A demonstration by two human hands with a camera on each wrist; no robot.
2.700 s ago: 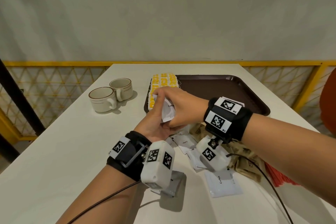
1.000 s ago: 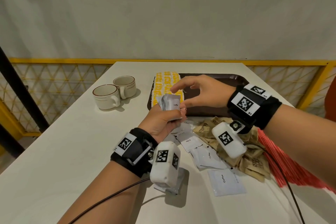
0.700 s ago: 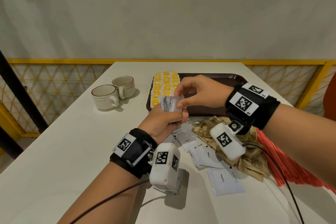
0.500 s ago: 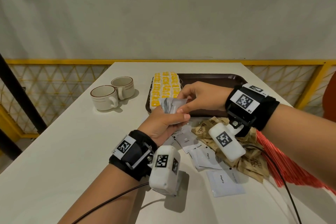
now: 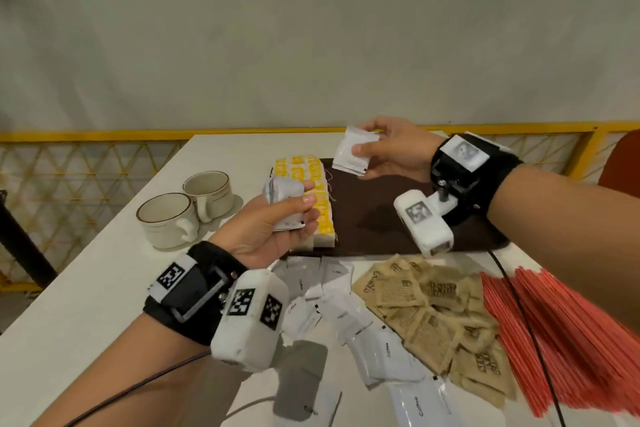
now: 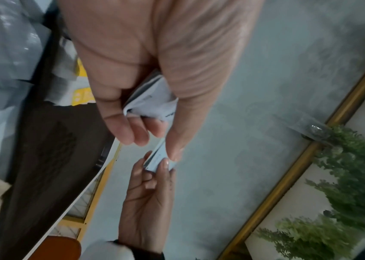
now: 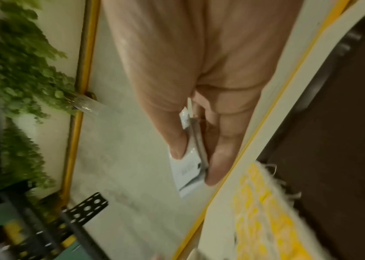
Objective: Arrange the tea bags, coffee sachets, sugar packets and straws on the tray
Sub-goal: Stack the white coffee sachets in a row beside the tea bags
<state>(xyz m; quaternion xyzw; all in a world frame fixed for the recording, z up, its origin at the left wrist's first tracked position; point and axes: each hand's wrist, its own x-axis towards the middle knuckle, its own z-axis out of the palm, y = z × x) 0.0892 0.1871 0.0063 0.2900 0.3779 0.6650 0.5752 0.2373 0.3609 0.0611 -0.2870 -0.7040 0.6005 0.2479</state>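
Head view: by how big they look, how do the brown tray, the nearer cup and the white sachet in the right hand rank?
1. Brown tray
2. Nearer cup
3. White sachet, held higher above the table, so unsure.

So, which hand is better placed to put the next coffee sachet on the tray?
Right. The right hand already pinches a coffee sachet above the bare part of the tray, beside the tea bags. The left hand grips the remaining stack, nearer the tray's left edge.
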